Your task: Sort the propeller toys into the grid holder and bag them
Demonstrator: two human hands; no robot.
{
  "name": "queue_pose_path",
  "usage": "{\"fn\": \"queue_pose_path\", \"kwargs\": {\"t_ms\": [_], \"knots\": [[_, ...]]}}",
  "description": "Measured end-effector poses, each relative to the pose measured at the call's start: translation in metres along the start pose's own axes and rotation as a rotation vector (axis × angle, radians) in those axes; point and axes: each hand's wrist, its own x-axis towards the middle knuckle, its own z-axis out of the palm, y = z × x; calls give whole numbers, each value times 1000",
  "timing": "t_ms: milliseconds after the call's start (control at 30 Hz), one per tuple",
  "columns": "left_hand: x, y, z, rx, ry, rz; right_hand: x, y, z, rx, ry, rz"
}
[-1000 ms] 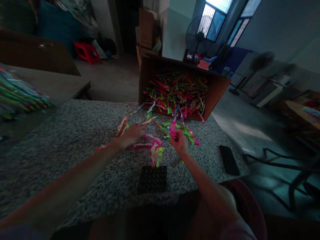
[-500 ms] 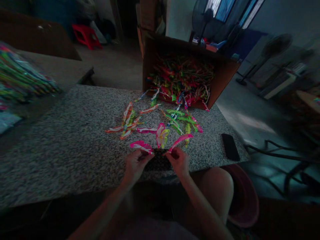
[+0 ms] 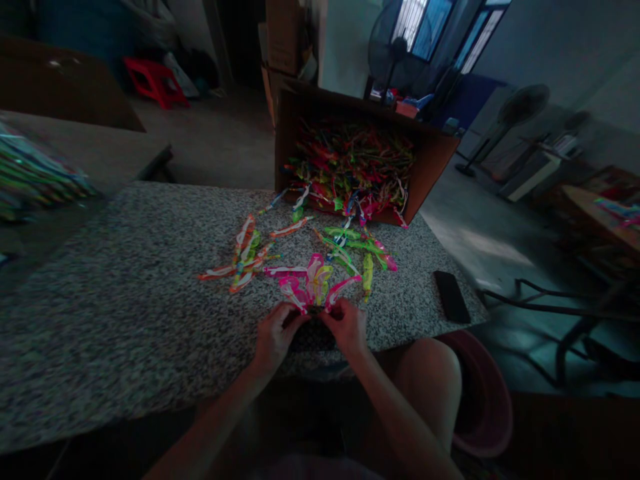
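My left hand (image 3: 274, 335) pinches the lower end of a pink-and-white plastic strip (image 3: 295, 293) between thumb and fingers. A similar pink strip (image 3: 343, 291) slants up to the right from the pinched fingers of my right hand (image 3: 349, 329). The fingertips are close together above a dark, textured patch (image 3: 311, 337) at the table's near edge; what it is I cannot make out. Just beyond my fingers stand a broad pink piece (image 3: 315, 273) and a yellow piece (image 3: 321, 285). Another pink strip (image 3: 285, 271) lies behind the left one.
Orange strips (image 3: 245, 233) lie left on the speckled table (image 3: 150, 287), green strips (image 3: 345, 233) right. Behind them a cardboard box (image 3: 434, 163) on its side holds a colourful heap. A black phone (image 3: 451, 297) lies at the right edge, a reddish bucket (image 3: 493, 407) below.
My hands have come closer together. Both pink strips now point more steeply upward beside the broad pink piece. The whole view has shifted slightly.
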Motion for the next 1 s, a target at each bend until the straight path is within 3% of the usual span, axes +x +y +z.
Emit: {"fn": "queue_pose_path", "kwargs": {"t_ms": [200, 367, 500, 667, 800, 900, 1000], "knots": [[-8, 0, -14, 25, 31, -23, -9, 1, 2, 84, 35, -62], [-29, -8, -18, 179, 11, -72, -14, -6, 19, -27, 73, -82], [-36, -9, -15, 223, -37, -30, -18, -6, 31, -71, 128, -107], [-35, -12, -15, 250, -14, 60, -19, 5, 21, -15, 251, -24], [-37, -14, -9, 262, 32, 105, -14, 7, 9, -62, 193, 2], [-35, -12, -8, 218, 32, 64, -12, 3, 10, -185, 140, -37], [-27, -15, -27, 187, 103, -41, -13, 0, 16, -307, 108, -117]]}}
